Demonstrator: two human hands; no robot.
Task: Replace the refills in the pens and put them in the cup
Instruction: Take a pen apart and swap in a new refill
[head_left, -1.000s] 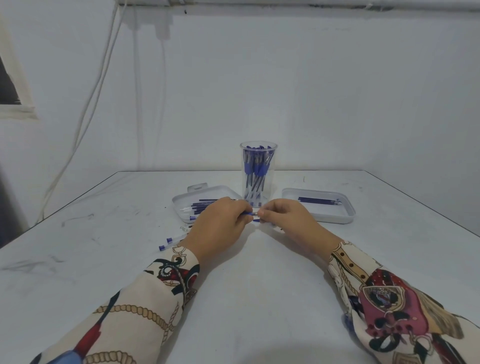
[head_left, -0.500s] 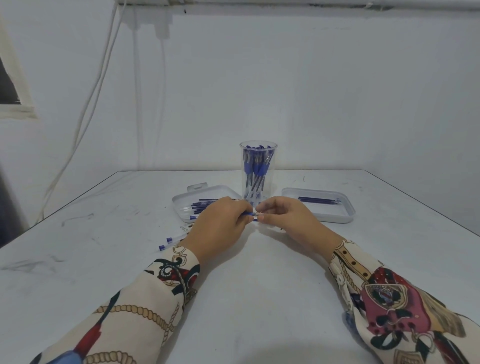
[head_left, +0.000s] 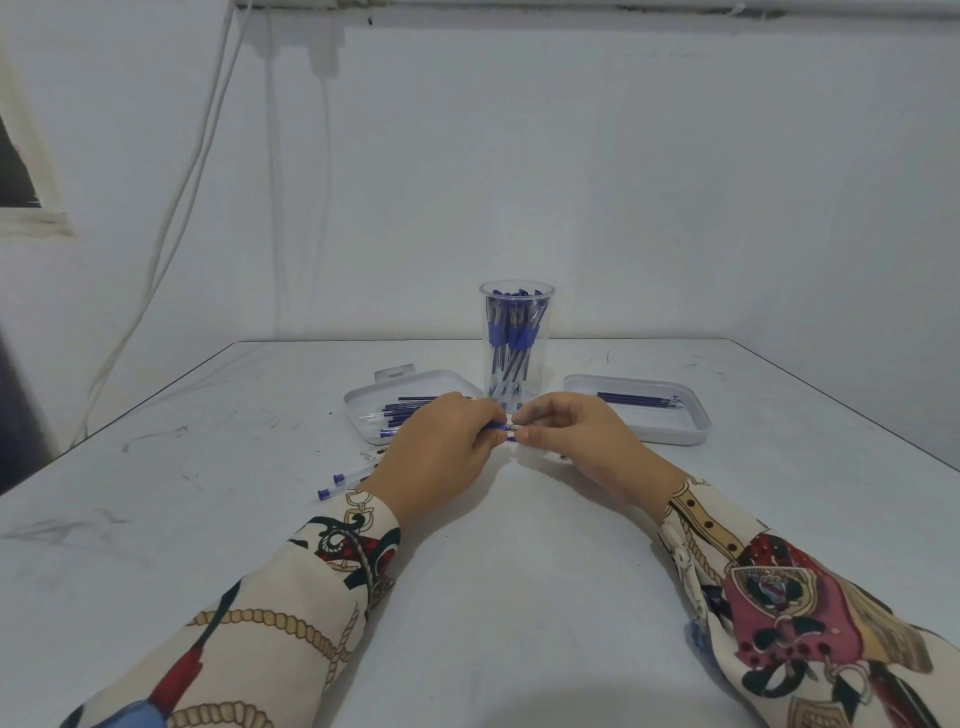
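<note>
My left hand (head_left: 436, 457) and my right hand (head_left: 582, 441) meet at the table's middle, both pinching one blue pen (head_left: 503, 429) between their fingertips; most of the pen is hidden inside the hands. Just behind them stands a clear cup (head_left: 517, 343) holding several blue pens upright. A white tray (head_left: 363, 405) at the left holds several blue refills and pen parts. Another white tray (head_left: 696, 421) at the right holds a few dark blue refills (head_left: 636, 400).
Two clear pen barrels with blue end caps (head_left: 337, 480) lie on the white table (head_left: 493, 597) left of my left wrist. The white wall stands right behind the table's far edge, with cables hanging at the left.
Both hands stay together on the pen; my right hand's fingertips have shifted slightly along it. Nothing else has moved.
</note>
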